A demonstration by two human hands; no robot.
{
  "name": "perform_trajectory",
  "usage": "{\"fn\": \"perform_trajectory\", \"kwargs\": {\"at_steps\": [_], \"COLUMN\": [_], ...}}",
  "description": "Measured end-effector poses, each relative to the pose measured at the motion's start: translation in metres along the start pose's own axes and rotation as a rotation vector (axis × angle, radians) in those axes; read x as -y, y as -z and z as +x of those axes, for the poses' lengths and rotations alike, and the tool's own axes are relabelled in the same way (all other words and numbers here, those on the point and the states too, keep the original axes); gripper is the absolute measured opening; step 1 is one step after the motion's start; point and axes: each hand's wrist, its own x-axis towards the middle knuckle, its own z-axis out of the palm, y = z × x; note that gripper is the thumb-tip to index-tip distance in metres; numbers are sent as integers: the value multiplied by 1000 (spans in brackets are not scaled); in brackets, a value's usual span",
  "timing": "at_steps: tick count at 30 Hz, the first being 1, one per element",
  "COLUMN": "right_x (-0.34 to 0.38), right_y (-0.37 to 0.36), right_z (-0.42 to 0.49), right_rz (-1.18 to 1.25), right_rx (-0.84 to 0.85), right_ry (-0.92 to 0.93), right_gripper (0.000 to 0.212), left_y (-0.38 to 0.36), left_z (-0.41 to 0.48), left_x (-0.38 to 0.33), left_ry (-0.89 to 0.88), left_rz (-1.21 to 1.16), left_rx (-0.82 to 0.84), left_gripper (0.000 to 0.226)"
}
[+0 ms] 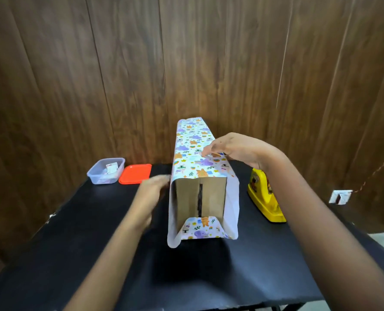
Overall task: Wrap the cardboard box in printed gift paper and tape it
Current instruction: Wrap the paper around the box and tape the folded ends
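Cardboard box (200, 198) mostly under printed paper (193, 151)

Gift-papered cardboard box (186, 198), right hand (238, 147) over top, left hand (150, 194) beside

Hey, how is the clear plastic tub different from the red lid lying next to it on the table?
The clear tub is see-through; the red lid is opaque. The tub is deep, with walls; the lid is flat. The tub holds a few small pale items; nothing lies on the lid. Both are rounded rectangles, side by side at the far left of the black table.
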Motion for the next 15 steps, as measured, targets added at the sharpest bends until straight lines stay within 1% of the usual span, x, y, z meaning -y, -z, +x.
{"fn": "perform_trajectory", "kwargs": {"at_steps": [2, 3, 4, 6, 7, 8, 9, 12, 15], "right_x": [-2, -1, 0, 1, 1, -3, -5, -14, -17], "right_y": [-3, -4, -6, -10, -10, -9, -8, -8, -7], "right_z": [-1, -1, -1, 0, 2, 3, 4, 5, 4], "right_rz": [-54, -107, -180, -356, -424, -462, -471, -455, -463], "right_rx": [-59, -52, -16, 60, 68, 63, 54, 47, 20], "right_ry": [33, 50, 66, 86, 99, 109, 121, 150, 178], "right_gripper": [25, 26, 27, 31, 32, 34, 36, 45, 49], "left_y": [-2, -4, -4, -10, -11, -12, -12, -9, -11], "left_z": [13, 20, 28, 35, 37, 37, 36, 34, 33], "left_x": [-36, -52, -64, -79, -82, -84, -85, -83, -80], "left_ry": [-197, -266, -302, -271, -235, -214, -217, -303, -363], "left_rz": [89, 180, 317, 673, 835, 954, 1026, 1157, 1288], "left_rx": [23, 65, 144, 372, 460, 507, 516, 515, 469], "left_gripper": [29, 31, 33, 39, 42, 45, 47, 55, 57]}}
